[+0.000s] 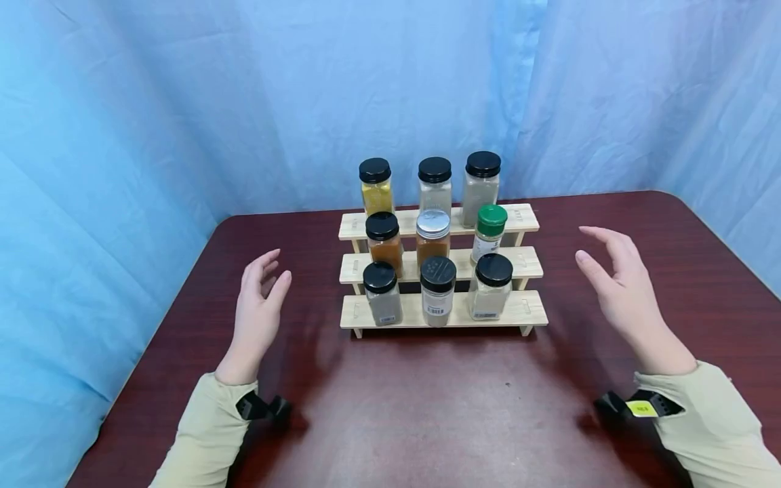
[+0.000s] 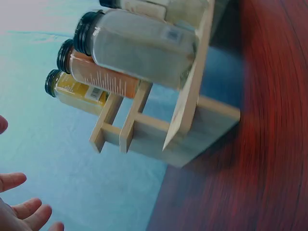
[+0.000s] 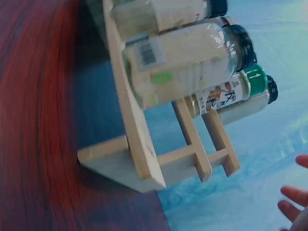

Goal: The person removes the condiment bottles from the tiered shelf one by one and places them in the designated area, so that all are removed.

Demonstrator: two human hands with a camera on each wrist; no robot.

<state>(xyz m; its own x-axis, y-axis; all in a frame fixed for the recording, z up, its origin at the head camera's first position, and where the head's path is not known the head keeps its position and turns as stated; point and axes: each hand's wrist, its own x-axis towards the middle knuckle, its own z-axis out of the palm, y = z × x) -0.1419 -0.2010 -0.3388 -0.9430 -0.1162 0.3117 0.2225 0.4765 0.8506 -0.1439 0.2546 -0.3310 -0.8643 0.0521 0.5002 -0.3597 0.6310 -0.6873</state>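
A three-tier wooden rack [image 1: 354, 313] bears several spice jars in rows. On its front step stand three jars with black lids, among them a front-left jar [image 1: 382, 298] of greyish powder. The middle step carries an orange-brown jar [image 1: 386, 247], a silver-lidded jar [image 1: 432, 234] and a green-lidded jar [image 1: 489, 230]. At the back are a yellow jar [image 1: 376, 190] and two paler ones. My left hand [image 1: 259, 305] hovers left of the rack, fingers loosely bent, holding nothing. Right of the rack, my right hand [image 1: 625, 291] is likewise bare, thumb apart from the fingers.
The rack stands on a dark red-brown wooden table [image 1: 439, 407]. Light blue curtains [image 1: 366, 81] hang behind the table and along both sides. A black wrist camera [image 1: 265, 409] is strapped to the left wrist, another [image 1: 616, 407] to the right.
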